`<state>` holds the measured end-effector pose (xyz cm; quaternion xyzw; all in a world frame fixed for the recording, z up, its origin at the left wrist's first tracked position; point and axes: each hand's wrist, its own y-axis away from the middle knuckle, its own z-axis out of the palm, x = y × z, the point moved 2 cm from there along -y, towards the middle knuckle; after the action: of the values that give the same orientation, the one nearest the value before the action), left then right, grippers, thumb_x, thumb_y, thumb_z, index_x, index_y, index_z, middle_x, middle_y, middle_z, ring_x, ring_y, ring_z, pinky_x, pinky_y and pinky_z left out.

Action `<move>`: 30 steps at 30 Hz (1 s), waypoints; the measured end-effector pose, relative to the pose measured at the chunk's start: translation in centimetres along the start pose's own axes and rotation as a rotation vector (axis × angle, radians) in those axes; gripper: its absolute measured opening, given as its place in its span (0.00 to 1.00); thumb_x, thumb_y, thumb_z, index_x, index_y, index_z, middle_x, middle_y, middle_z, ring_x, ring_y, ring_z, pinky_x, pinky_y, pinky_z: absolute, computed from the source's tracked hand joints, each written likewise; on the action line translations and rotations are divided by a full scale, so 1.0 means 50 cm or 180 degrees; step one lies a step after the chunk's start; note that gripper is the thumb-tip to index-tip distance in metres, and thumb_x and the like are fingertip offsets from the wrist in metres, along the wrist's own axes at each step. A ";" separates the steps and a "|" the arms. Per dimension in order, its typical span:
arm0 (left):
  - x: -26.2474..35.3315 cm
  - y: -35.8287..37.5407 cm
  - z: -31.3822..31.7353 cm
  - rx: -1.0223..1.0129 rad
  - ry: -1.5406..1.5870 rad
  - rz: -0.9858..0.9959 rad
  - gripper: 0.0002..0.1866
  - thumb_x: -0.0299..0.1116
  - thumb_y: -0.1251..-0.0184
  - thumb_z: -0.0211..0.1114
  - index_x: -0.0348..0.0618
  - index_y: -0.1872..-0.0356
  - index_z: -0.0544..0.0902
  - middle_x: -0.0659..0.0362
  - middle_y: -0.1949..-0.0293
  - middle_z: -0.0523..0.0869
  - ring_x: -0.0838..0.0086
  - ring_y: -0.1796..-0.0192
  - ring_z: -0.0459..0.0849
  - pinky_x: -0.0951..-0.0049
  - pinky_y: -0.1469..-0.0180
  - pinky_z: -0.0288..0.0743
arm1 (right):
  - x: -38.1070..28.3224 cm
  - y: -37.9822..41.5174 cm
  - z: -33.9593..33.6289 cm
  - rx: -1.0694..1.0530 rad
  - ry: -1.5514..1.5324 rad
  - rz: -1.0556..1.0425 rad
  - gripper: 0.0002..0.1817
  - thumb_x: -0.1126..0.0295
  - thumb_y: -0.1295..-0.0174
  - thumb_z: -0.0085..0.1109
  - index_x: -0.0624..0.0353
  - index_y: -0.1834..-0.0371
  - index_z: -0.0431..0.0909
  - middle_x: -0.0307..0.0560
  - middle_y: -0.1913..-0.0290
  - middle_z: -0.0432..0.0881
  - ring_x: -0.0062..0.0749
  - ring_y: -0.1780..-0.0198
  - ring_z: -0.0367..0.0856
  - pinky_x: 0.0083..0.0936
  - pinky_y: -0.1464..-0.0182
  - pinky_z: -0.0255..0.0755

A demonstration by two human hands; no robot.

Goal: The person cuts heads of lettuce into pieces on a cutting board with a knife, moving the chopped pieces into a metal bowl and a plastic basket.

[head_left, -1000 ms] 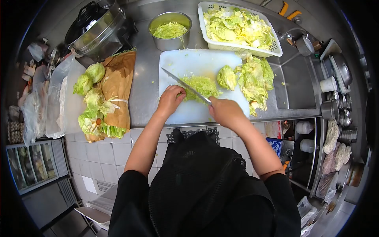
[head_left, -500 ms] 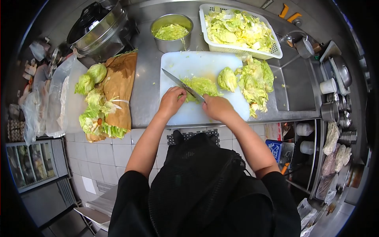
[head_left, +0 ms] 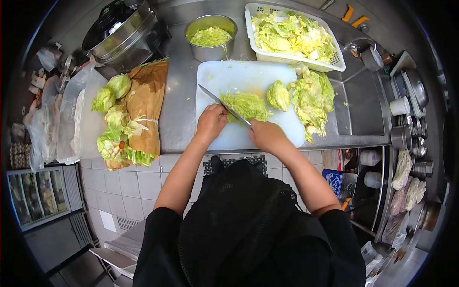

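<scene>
A long knife (head_left: 220, 102) lies slantwise over the white cutting board (head_left: 215, 71), its handle in my closed right hand (head_left: 267, 136). My left hand (head_left: 209, 123) is closed beside the near side of the blade, fingers curled; what they hold, if anything, is hidden. Shredded lettuce (head_left: 246, 105) is heaped beyond and right of the blade. A small lettuce head (head_left: 278, 95) sits on the board's right part, beside a pile of loose lettuce leaves (head_left: 311, 98).
A metal pot (head_left: 211, 51) of shredded lettuce and a white basket (head_left: 299, 61) of leaves stand behind the board. Left are a brown paper bag (head_left: 146, 95), lettuce heads (head_left: 118, 86) and a large steel vessel (head_left: 122, 40). A sink (head_left: 358, 107) is at right.
The whole view has shifted slightly, moving the scene a little to the right. The knife and both hands keep nearly the same places over the board.
</scene>
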<state>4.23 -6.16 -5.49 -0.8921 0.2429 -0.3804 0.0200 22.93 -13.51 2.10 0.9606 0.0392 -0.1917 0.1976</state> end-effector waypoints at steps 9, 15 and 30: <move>0.001 0.002 0.000 0.0105 -0.0040 0.0025 0.06 0.25 0.44 0.65 0.39 0.64 0.83 0.55 0.62 0.84 0.60 0.57 0.80 0.63 0.54 0.76 | -0.003 0.012 -0.025 -0.0037 0.0005 -0.0060 0.15 0.62 0.33 0.48 0.61 0.53 0.76 0.61 0.64 0.85 0.56 0.60 0.84 0.50 0.54 0.76; 0.006 0.001 -0.007 0.0099 -0.0103 -0.0002 0.06 0.25 0.44 0.66 0.40 0.65 0.83 0.55 0.63 0.83 0.59 0.58 0.81 0.62 0.55 0.76 | -0.004 -0.004 -0.041 -0.0033 0.0117 -0.0140 0.15 0.62 0.33 0.48 0.61 0.52 0.75 0.60 0.63 0.85 0.56 0.59 0.84 0.50 0.54 0.75; 0.001 0.012 -0.016 0.0151 -0.0075 -0.0025 0.06 0.26 0.45 0.66 0.39 0.66 0.82 0.55 0.64 0.83 0.60 0.59 0.80 0.63 0.54 0.76 | -0.014 -0.029 0.004 0.0023 -0.0013 -0.0078 0.15 0.63 0.33 0.48 0.61 0.53 0.76 0.60 0.63 0.85 0.56 0.59 0.85 0.50 0.53 0.76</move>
<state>3.48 -6.58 -5.02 -0.8968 0.2301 -0.3756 0.0425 21.99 -12.26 1.69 0.9603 0.0498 -0.1962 0.1918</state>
